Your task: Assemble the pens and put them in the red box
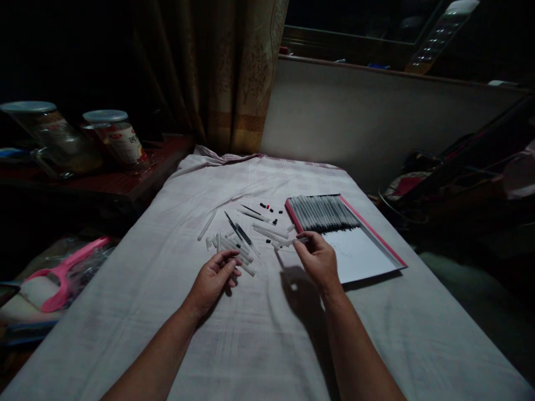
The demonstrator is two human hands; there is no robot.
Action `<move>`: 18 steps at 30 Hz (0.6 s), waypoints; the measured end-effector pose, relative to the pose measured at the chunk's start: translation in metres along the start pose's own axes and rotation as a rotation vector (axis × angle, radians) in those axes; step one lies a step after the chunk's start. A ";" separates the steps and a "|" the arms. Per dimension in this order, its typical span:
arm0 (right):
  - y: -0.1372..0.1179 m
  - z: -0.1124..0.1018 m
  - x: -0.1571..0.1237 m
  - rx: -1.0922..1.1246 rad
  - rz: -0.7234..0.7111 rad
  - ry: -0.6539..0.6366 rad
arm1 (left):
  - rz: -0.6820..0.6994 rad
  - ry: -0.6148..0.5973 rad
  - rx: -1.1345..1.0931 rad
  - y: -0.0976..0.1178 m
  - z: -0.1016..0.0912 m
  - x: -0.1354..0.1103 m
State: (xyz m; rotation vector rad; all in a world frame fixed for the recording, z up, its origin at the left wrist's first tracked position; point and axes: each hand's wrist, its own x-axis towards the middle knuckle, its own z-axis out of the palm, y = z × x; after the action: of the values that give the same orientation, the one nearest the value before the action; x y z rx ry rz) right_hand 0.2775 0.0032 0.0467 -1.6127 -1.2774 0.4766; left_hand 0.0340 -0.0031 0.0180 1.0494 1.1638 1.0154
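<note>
My right hand [320,259] is closed, thumb against fingers, on a small clear plastic pen part [301,240] at the box's near left corner. Left of it, my left hand [215,278] has its fingers curled with the thumb brought in; whatever they may hold cannot be made out. Just beyond the left fingertips lies a loose pile of clear pen caps and tubes [225,240]. Dark ink refills [247,235] lie across the pile. Farther back are clear pen barrels [270,230] and several small black plugs [271,210], with one red plug [268,206].
A shallow red-edged box [388,248] holds a row of black-tipped clear pens [324,213] over its white bottom. A pale cloth [167,312] covers the table. Lidded jars [119,139] stand on a dark red side table at left; a pink-handled item [62,273] lies below.
</note>
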 end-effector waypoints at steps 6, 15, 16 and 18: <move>-0.029 0.005 -0.014 0.249 0.031 -0.349 | 0.541 0.062 0.507 0.004 0.010 -0.011; -0.018 0.053 -0.012 -0.141 -0.023 -0.414 | 0.377 0.163 0.500 -0.010 -0.006 -0.005; -0.017 0.056 -0.011 -0.317 -0.034 -0.408 | 0.355 0.188 0.487 -0.011 -0.008 -0.003; -0.020 0.060 -0.011 -0.584 -0.054 -0.438 | 0.324 0.207 0.468 -0.013 -0.011 0.000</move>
State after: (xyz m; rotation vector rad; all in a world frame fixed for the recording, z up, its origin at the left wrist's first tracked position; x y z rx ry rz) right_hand 0.2165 0.0194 0.0353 -2.0120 -1.9137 0.4639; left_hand 0.0234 -0.0051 0.0045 1.5690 1.4747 1.1502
